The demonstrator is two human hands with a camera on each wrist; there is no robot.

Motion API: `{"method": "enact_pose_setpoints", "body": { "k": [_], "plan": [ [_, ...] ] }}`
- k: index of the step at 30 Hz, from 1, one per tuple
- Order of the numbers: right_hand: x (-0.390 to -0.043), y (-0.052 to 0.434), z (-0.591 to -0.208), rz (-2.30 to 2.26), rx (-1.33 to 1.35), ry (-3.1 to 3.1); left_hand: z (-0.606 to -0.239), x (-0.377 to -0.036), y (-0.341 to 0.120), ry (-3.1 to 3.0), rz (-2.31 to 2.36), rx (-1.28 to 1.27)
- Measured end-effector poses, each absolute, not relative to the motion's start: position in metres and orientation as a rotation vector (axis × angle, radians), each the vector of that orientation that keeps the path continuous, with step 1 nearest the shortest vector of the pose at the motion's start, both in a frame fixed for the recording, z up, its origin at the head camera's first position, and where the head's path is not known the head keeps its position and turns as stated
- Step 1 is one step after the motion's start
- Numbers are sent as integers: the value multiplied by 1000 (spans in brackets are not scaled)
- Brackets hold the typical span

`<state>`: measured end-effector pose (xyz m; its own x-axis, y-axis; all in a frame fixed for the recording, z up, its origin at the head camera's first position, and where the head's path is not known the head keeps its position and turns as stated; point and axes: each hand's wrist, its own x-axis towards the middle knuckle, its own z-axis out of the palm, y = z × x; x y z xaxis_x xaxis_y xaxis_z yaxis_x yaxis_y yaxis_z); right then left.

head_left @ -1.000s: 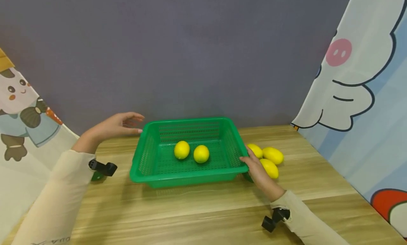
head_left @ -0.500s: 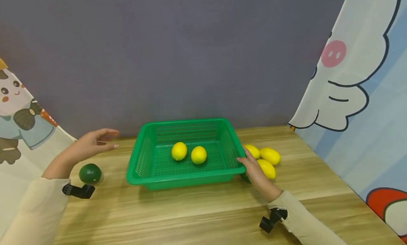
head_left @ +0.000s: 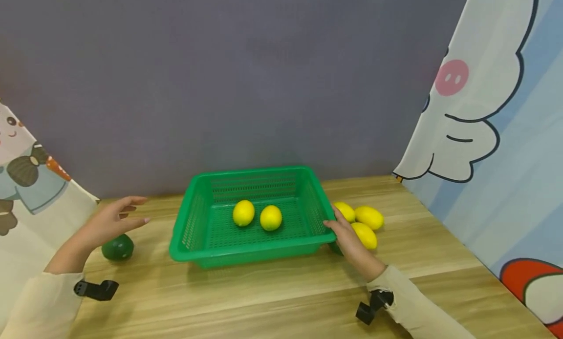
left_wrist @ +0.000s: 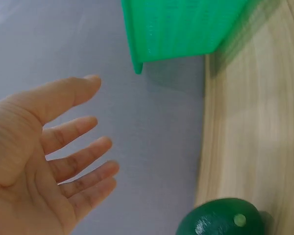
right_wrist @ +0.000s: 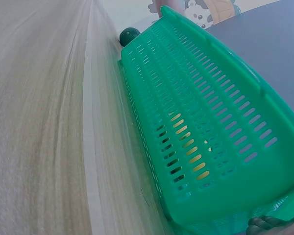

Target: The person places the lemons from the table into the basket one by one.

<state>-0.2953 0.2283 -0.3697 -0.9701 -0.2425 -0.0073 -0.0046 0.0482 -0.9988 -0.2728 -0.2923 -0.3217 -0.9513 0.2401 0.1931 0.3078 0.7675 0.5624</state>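
A person's right hand (head_left: 352, 239) grips the near right corner of a green plastic basket (head_left: 259, 251), thumb over the rim, on a wood-grain table (head_left: 220, 305) before a gray backdrop (head_left: 264, 85). Two yellow lemons (head_left: 244, 213) sit near each other on the basket's floor. The left hand (head_left: 110, 224) hangs in the air to the basket's left, its grip loose and fingers extended, apart from a dark green avocado (head_left: 119, 249) on the table below. Three more lemons (head_left: 369, 217) cluster just beside the right hand, and a dark green object (head_left: 336, 248), mostly hidden, shows by the basket's corner.
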Motion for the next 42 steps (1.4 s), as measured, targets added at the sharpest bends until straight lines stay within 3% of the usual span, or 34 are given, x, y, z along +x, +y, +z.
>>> {"method": "enact_pose_setpoints", "body": {
  "k": [15,42],
  "plan": [
    [-296,228,-372,-2050,-272,2145,-341,-276,-309,-2855,-719,-266],
    [-294,226,-370,-2022,-222,2182,-371,-268,-322,-2958,-749,-274]
  ]
}}
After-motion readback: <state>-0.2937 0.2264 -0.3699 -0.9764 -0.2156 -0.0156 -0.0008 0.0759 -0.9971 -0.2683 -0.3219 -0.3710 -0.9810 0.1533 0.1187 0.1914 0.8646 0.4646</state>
